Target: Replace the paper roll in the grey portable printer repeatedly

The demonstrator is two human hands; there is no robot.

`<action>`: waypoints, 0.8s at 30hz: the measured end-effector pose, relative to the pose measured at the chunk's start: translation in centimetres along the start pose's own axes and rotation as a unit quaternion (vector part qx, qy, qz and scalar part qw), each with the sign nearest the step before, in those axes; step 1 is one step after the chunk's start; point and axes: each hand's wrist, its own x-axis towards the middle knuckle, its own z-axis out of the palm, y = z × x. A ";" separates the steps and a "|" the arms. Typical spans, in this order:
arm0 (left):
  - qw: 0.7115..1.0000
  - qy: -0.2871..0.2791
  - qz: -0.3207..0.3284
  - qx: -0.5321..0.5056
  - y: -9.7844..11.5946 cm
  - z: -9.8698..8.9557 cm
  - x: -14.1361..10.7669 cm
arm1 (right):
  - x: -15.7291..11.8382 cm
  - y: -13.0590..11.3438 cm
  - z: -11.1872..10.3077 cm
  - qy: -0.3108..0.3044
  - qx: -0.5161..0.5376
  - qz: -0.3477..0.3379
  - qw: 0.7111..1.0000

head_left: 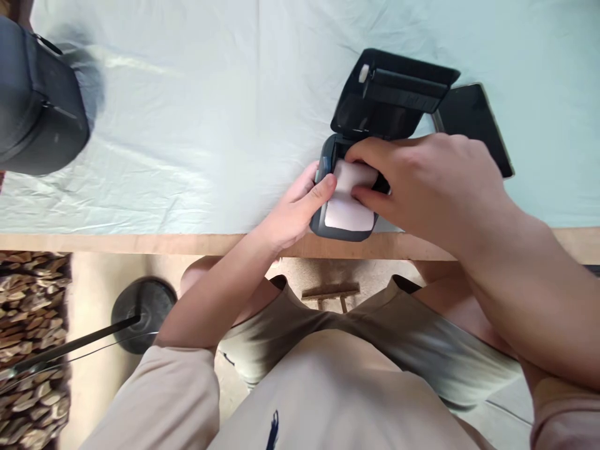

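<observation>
A small dark portable receipt printer [344,234] lies at the table's near edge. Its black lid [398,94] is flipped open toward the far side. In the compartment sits a white paper roll [347,209], with its loose end spread over the front of the body. My left hand [293,209] grips the printer's left side, thumb on top near the paper and fingers underneath or behind, partly hidden. From the right, my right hand [435,175] reaches over the compartment, thumb and index finger closed around the roll. Its other fingers are hidden.
A dark flat phone or tablet [478,122] lies right of the lid. At the far left stands a black zipped case [42,100]. A pale cloth [187,125] covers the table. Below are a round stand base [143,312] and a pile of cut wood [32,312].
</observation>
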 end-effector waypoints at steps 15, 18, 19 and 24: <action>0.996 -0.006 -0.045 -0.071 0.0 -0.8 1.3 | 3.5 9.0 -0.1 0.031 0.551 0.290 0.782; 0.997 -0.004 -0.042 -0.063 0.1 -0.8 1.3 | 3.5 11.2 2.7 0.046 0.522 0.308 0.794; 0.997 -0.004 -0.040 -0.060 0.1 -0.8 1.3 | 3.2 11.5 3.4 0.059 0.508 0.296 0.807; 0.998 -0.005 -0.040 -0.057 0.1 -0.7 1.3 | 1.2 11.5 4.7 0.078 0.327 0.134 0.932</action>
